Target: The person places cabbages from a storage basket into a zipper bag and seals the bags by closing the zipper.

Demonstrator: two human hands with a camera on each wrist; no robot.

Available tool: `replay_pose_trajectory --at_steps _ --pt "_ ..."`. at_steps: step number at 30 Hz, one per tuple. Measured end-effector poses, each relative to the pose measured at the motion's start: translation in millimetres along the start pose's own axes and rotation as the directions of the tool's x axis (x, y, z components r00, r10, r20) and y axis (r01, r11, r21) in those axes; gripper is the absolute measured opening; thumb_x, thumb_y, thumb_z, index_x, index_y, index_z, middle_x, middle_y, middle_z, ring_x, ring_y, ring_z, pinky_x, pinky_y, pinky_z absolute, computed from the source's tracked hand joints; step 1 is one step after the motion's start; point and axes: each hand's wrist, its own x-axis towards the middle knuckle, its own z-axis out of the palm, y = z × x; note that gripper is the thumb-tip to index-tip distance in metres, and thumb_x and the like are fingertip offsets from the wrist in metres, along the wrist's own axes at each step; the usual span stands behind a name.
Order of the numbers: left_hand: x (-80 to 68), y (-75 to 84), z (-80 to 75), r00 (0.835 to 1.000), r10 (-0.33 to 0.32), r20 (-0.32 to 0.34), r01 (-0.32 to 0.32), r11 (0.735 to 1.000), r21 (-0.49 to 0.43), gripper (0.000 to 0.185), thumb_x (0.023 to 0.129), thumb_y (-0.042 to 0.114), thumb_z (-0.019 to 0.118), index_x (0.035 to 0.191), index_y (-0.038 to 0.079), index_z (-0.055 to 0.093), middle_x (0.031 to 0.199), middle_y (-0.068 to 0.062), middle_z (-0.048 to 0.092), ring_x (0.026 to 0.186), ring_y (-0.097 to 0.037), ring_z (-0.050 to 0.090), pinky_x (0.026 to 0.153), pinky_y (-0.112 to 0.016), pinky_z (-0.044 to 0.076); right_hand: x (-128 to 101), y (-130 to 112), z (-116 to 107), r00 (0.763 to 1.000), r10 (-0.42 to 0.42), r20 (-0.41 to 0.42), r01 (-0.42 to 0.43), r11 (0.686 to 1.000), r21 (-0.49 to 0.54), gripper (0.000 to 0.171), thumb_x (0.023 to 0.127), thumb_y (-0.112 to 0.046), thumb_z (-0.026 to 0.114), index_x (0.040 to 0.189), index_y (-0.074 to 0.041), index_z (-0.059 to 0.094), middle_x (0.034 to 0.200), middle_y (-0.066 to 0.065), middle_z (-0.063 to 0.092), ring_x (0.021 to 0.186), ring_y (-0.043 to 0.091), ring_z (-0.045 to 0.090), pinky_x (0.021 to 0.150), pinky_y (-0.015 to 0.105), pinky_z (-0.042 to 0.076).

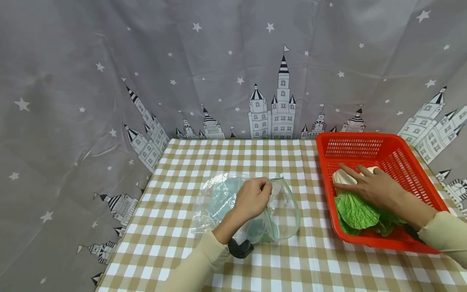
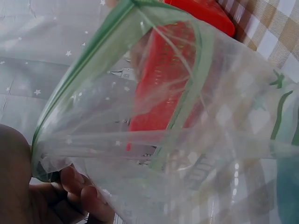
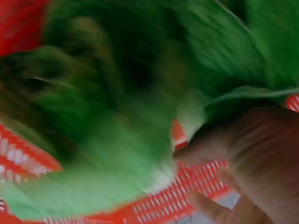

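Observation:
My left hand pinches the green-edged rim of a clear zip bag, whose mouth gapes toward the right. The rest of the bag lies flattened on the checked cloth, with a pale teal area on it. In the left wrist view, thumb and fingers of the hand grip one end of the green zip strip. Over the basket at the right, my right hand has its fingers spread on leafy cabbage with white stalks. The right wrist view is blurred; there the hand is beside the green leaves.
The red plastic basket with slotted walls stands at the table's right side. A brown and white checked tablecloth covers the table. Behind hangs a grey curtain printed with castles and stars. A black wrist device sits below the left hand.

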Motion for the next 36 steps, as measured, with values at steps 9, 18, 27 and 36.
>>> replay_pose_trajectory --at_steps 9,18,27,36 --pt "2.3 -2.2 -3.6 0.999 -0.019 0.030 0.019 1.000 -0.010 0.034 0.092 0.016 0.047 0.059 0.016 0.040 0.049 0.005 0.039 0.043 -0.011 0.036 0.040 -0.024 0.023 -3 6 4 0.981 -0.030 -0.194 0.041 0.998 0.053 0.069 0.063 0.009 0.075 0.123 -0.023 0.061 0.134 0.022 0.049 0.120 0.048 0.042 0.088 0.065 0.037" --pt "2.1 -4.3 -6.7 1.000 -0.017 0.014 0.018 0.999 -0.029 0.033 0.092 0.017 0.048 0.059 0.017 0.047 0.049 0.007 0.041 0.044 -0.011 0.039 0.040 -0.026 0.027 -25 15 -51 0.910 0.336 -0.243 -0.277 0.928 0.247 0.081 0.056 0.013 0.069 0.130 -0.016 0.053 0.131 0.024 0.044 0.112 0.052 0.040 0.077 0.065 0.034" --pt "2.1 -3.3 -7.6 1.000 -0.014 0.021 0.014 0.999 -0.029 0.032 0.093 0.016 0.048 0.061 0.017 0.050 0.050 0.007 0.043 0.045 -0.011 0.041 0.041 -0.027 0.030 -14 -23 -76 0.742 0.607 -0.285 -0.281 0.667 0.690 0.071 0.056 -0.006 0.090 0.118 0.000 0.055 0.108 0.017 0.055 0.096 0.029 0.052 0.082 0.036 0.042" --pt "0.8 -3.2 -6.7 1.000 -0.008 -0.010 0.007 0.999 -0.042 0.031 0.093 0.018 0.050 0.063 0.017 0.055 0.051 0.007 0.045 0.046 -0.011 0.043 0.043 -0.027 0.032 40 -99 -89 0.701 0.682 0.207 -0.329 0.052 0.943 0.069 0.096 -0.035 0.063 0.146 0.001 0.032 0.130 0.024 0.051 0.106 0.034 0.057 0.080 0.039 0.052"
